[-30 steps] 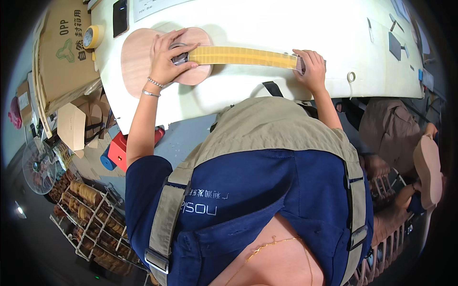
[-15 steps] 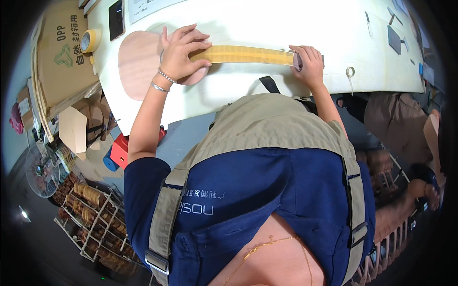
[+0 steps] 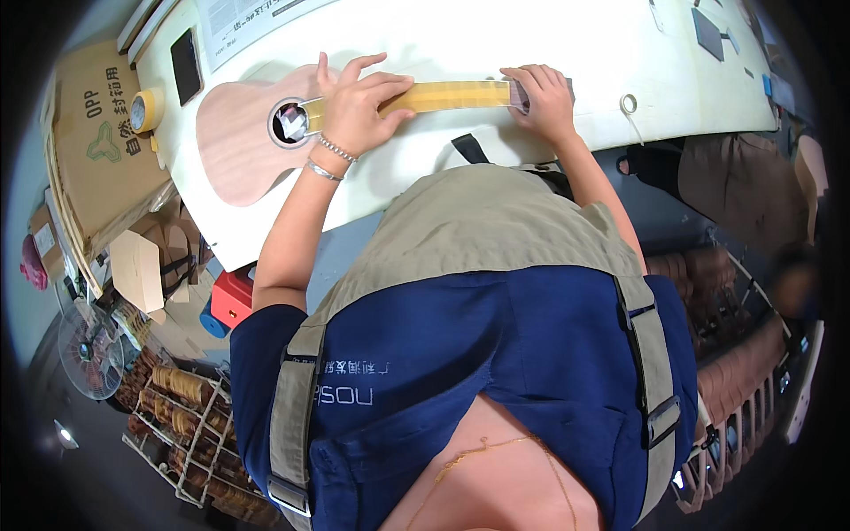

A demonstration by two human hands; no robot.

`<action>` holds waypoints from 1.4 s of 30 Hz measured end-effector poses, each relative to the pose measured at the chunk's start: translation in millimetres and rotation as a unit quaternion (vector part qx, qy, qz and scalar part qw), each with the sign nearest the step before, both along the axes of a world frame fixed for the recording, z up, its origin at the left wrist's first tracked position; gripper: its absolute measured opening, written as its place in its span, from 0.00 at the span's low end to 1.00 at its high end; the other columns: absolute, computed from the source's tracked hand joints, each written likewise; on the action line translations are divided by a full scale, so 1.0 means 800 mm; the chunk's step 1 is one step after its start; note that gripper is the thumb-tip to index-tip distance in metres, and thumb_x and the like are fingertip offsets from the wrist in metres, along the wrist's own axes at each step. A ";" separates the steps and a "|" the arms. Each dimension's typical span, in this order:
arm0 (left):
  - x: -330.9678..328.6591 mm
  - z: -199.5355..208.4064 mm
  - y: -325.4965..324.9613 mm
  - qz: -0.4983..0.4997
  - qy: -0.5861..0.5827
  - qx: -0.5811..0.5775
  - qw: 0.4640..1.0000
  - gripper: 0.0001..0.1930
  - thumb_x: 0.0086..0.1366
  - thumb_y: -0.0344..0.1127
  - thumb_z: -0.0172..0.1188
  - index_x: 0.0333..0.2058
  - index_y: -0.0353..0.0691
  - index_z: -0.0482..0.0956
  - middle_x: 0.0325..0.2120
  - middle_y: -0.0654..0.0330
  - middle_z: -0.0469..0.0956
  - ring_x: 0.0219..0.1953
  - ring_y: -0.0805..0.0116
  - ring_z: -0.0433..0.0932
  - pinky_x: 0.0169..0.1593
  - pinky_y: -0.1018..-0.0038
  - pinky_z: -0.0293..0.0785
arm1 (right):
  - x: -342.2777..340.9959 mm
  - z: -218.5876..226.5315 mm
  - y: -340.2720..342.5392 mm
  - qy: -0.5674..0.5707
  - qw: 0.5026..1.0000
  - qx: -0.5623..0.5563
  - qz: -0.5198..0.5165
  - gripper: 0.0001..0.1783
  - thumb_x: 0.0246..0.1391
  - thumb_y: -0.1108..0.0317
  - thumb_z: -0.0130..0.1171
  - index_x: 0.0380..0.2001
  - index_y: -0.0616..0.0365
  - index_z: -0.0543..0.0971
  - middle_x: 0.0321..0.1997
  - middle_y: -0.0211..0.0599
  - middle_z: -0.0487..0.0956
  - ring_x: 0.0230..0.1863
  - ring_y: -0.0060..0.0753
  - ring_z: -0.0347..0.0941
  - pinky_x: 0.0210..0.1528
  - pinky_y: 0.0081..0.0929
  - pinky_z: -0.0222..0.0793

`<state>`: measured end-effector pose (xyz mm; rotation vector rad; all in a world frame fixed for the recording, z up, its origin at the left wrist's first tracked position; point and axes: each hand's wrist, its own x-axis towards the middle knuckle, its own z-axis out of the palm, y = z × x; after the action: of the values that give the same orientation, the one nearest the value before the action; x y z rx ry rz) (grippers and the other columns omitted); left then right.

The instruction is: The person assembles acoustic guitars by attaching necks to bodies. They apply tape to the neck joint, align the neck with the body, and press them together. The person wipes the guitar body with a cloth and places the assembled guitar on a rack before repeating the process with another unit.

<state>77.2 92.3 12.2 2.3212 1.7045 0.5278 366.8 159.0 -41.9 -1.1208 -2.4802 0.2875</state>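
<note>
An unvarnished pale-wood ukulele (image 3: 232,146) lies flat on the white table, its body to the left and its neck pointing right. Yellow masking tape (image 3: 456,96) covers the fretboard. Through the round sound hole (image 3: 288,124) something whitish shows. My left hand (image 3: 359,111) rests over the neck where it meets the body, fingers spread and thumb apart, hiding part of the tape. At the far end of the neck, my right hand (image 3: 544,102) is wrapped round the headstock, which it partly hides.
On the table's left are a phone (image 3: 186,66) and a yellow tape roll (image 3: 147,111), beside a cardboard box (image 3: 111,133). A printed sheet (image 3: 257,26) lies at the back. To the right are a small tape roll (image 3: 628,104) and a dark flat piece (image 3: 707,34). Another person (image 3: 726,181) is at right.
My left hand has slid right from the ukulele's body onto the neck joint, uncovering the sound hole. My right hand stays at the headstock. The whole view has shifted slightly.
</note>
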 end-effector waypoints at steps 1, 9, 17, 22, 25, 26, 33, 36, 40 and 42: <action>0.005 -0.001 0.002 -0.002 -0.003 0.002 1.000 0.17 0.44 0.47 0.67 0.36 0.57 0.82 0.35 0.78 0.80 0.53 0.71 0.67 0.61 0.42 0.29 | 0.000 -0.001 0.000 0.004 1.000 -0.004 0.000 0.29 0.28 0.71 0.64 0.42 0.45 0.75 0.36 0.28 0.73 0.42 0.33 0.69 0.47 0.31 0.63; 0.070 -0.011 0.027 -0.022 -0.045 0.006 0.999 0.14 0.44 0.46 0.67 0.33 0.56 0.83 0.31 0.77 0.80 0.51 0.71 0.69 0.61 0.43 0.29 | 0.004 -0.007 0.003 0.007 1.000 -0.008 0.000 0.28 0.29 0.70 0.64 0.42 0.44 0.75 0.36 0.27 0.73 0.41 0.32 0.69 0.47 0.31 0.63; 0.157 -0.023 0.055 -0.019 -0.017 0.028 0.999 0.09 0.45 0.46 0.67 0.27 0.55 0.82 0.29 0.76 0.79 0.51 0.71 0.69 0.60 0.41 0.31 | 0.009 -0.018 0.004 0.008 1.000 -0.006 0.003 0.29 0.31 0.65 0.65 0.44 0.48 0.73 0.39 0.30 0.73 0.42 0.35 0.68 0.49 0.34 0.61; 0.153 0.005 0.041 0.063 -0.039 0.160 0.984 0.06 0.48 0.44 0.65 0.25 0.54 0.81 0.37 0.75 0.77 0.50 0.69 0.70 0.58 0.39 0.36 | 0.001 0.001 -0.007 0.122 0.992 0.005 -0.026 0.32 0.34 0.61 0.67 0.48 0.54 0.71 0.43 0.35 0.74 0.45 0.38 0.67 0.52 0.35 0.58; 0.031 0.018 0.004 0.154 0.104 0.264 0.947 0.04 0.50 0.35 0.63 0.27 0.48 0.80 0.37 0.64 0.77 0.47 0.60 0.73 0.49 0.63 0.68 | 0.007 0.035 -0.038 0.191 0.980 0.016 -0.060 0.34 0.37 0.57 0.68 0.50 0.57 0.71 0.43 0.37 0.74 0.44 0.40 0.69 0.52 0.32 0.60; -0.016 0.023 -0.020 0.208 -0.133 0.250 0.936 0.06 0.51 0.32 0.63 0.30 0.42 0.80 0.37 0.60 0.77 0.44 0.59 0.74 0.47 0.63 0.70 | 0.003 0.041 -0.048 0.217 0.963 -0.149 -0.048 0.33 0.39 0.56 0.67 0.49 0.58 0.71 0.44 0.39 0.74 0.44 0.41 0.69 0.51 0.32 0.62; -0.302 -0.064 -0.188 0.576 -0.179 -0.054 0.796 0.41 0.53 0.54 0.62 0.57 0.32 0.61 0.54 0.50 0.67 0.57 0.59 0.66 0.62 0.55 0.41 | -0.099 0.017 -0.054 0.577 0.268 -0.751 -0.177 0.40 0.58 0.46 0.46 0.60 0.66 0.49 0.59 0.57 0.60 0.59 0.46 0.61 0.59 0.36 0.61; -0.292 -0.073 -0.177 0.497 -0.415 -0.088 0.757 0.35 0.55 0.42 0.64 0.56 0.28 0.61 0.50 0.48 0.69 0.53 0.63 0.68 0.56 0.72 0.60 | -0.125 0.019 -0.067 0.707 0.332 -0.584 -0.222 0.33 0.58 0.46 0.44 0.53 0.63 0.57 0.59 0.55 0.61 0.60 0.49 0.60 0.62 0.38 0.58; -0.239 -0.084 -0.162 0.348 -0.672 -0.086 0.648 0.32 0.59 0.25 0.58 0.58 0.34 0.51 0.49 0.53 0.68 0.50 0.67 0.70 0.54 0.73 0.67 | -0.036 0.074 -0.135 0.774 0.429 -0.433 -0.170 0.29 0.53 0.45 0.48 0.44 0.60 0.65 0.53 0.49 0.68 0.59 0.49 0.62 0.63 0.38 0.59; -0.205 -0.074 -0.158 0.186 -0.688 -0.149 0.685 0.35 0.55 0.23 0.60 0.58 0.35 0.52 0.52 0.52 0.63 0.53 0.64 0.67 0.55 0.69 0.66 | 0.040 0.107 -0.181 0.807 0.450 -0.361 -0.125 0.26 0.51 0.46 0.54 0.41 0.59 0.69 0.48 0.48 0.73 0.57 0.48 0.66 0.60 0.40 0.61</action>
<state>-86.9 -33.9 -47.1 0.6925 1.1713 1.4138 398.9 13.9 43.7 -0.6323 -0.3362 1.4964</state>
